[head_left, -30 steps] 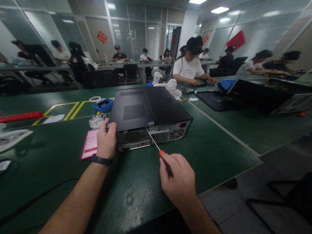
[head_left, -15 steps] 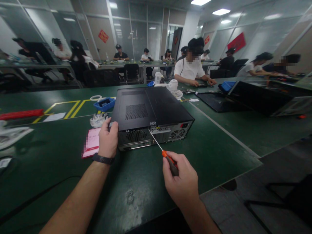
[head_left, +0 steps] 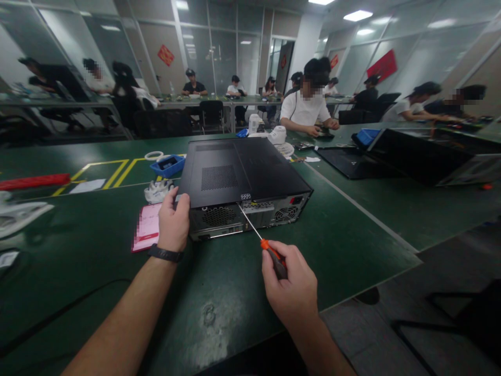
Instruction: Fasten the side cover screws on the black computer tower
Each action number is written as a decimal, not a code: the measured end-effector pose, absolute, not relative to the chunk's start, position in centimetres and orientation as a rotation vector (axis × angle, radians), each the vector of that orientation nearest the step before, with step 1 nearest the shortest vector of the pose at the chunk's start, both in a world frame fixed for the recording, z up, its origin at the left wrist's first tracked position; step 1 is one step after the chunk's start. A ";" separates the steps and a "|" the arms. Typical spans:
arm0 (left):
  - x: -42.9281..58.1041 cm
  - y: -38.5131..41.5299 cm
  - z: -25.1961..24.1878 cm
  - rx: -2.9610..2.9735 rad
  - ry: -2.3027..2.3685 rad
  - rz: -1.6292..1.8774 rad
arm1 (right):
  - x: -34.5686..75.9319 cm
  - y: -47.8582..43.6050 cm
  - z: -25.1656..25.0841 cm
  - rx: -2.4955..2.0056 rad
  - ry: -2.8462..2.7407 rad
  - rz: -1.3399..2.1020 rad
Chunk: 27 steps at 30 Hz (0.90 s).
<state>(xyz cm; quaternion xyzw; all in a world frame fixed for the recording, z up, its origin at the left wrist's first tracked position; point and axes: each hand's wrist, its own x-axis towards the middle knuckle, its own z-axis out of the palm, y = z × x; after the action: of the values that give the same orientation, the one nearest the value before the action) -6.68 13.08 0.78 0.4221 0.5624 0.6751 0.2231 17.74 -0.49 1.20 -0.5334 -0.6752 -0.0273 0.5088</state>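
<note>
A black desktop computer case (head_left: 242, 172) lies flat on the green table (head_left: 97, 261), its rear panel with fan grilles facing me. My left hand (head_left: 173, 222) grips the near left corner of the case, thumb on top. My right hand (head_left: 291, 284) is closed round the orange and black handle of a screwdriver (head_left: 260, 239). The thin metal shaft reaches up to the top edge of the rear panel, near its middle.
A pink card (head_left: 146, 232) lies left of the case, with a white bundle (head_left: 156, 190) and a blue tray (head_left: 167, 166) behind it. Another open case (head_left: 422, 154) sits at right. The table edge drops off at right. Several people sit at tables beyond.
My right hand has shifted slightly on the screwdriver handle, showing more of the orange grip. The left hand and the case stay put.
</note>
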 end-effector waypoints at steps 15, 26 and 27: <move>-6.9 13.3 0.7 1.151 1.558 1.858 | 17.6 -0.4 1.5 -1.281 -1.622 -0.080; -6.7 13.0 1.0 1.162 1.559 1.856 | 17.7 -0.6 1.6 -1.296 -1.618 -0.061; -6.8 13.0 1.0 1.166 1.557 1.857 | 17.7 -0.6 1.5 -1.295 -1.620 -0.058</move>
<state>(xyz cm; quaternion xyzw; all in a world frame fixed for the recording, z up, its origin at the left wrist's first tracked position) -6.76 13.03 0.96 0.4226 0.5642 0.6730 0.2240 17.71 -0.63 1.54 -0.5374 -0.6723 -0.0239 0.5086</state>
